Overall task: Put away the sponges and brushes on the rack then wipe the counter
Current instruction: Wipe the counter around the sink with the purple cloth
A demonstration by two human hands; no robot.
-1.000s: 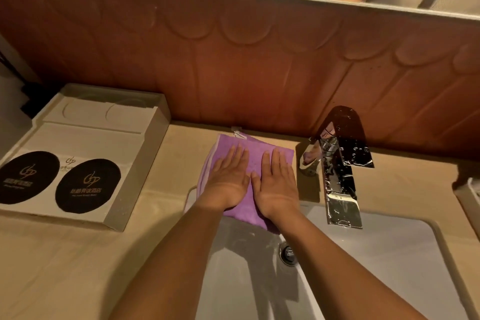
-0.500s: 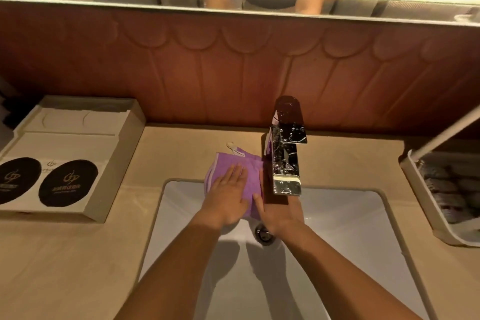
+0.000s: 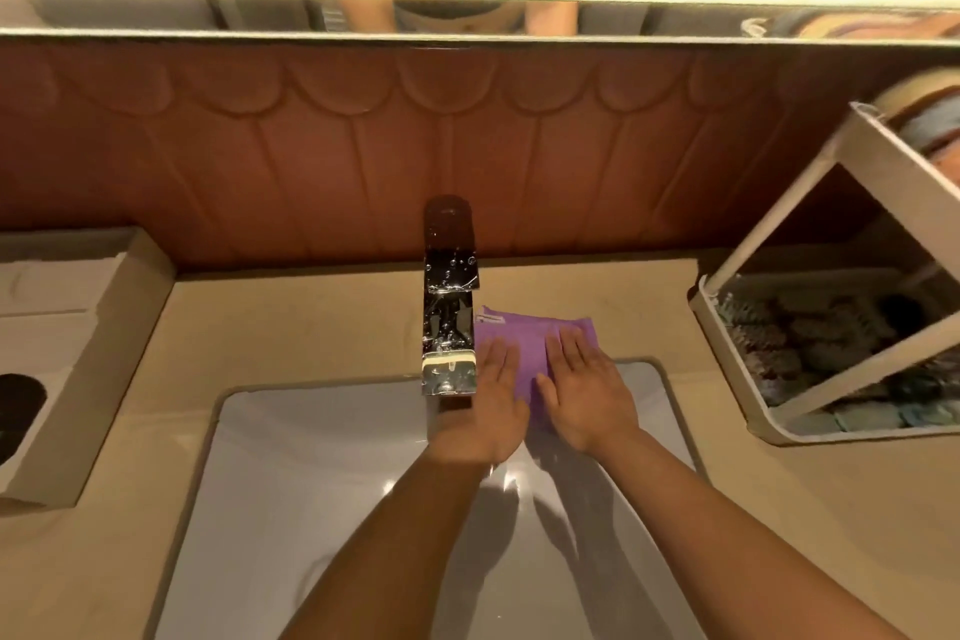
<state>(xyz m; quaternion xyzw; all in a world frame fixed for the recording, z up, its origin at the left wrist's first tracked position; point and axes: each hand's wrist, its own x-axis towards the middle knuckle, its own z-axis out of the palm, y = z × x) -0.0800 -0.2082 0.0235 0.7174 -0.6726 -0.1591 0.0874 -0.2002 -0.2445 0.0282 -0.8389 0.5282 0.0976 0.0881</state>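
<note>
Two bare hands press flat on a purple cloth (image 3: 540, 343) at the centre of the frame. At the far left edge a cardboard box (image 3: 78, 327) sits on the beige counter (image 3: 311, 322), with a dark round label showing at its left side. Right of it the white sink basin (image 3: 311, 457) fills the lower middle, and a chrome faucet (image 3: 449, 307), beaded with water, reaches over its back rim. Just right of the spout the left hand (image 3: 488, 405) lies palm down, fingers spread and extended, on the cloth's near edge. Beside it the right hand (image 3: 587, 390) rests the same way, open and flat. At the right edge stands a white rack (image 3: 737, 343) holding sponges (image 3: 810, 343) on its lower tier.
</note>
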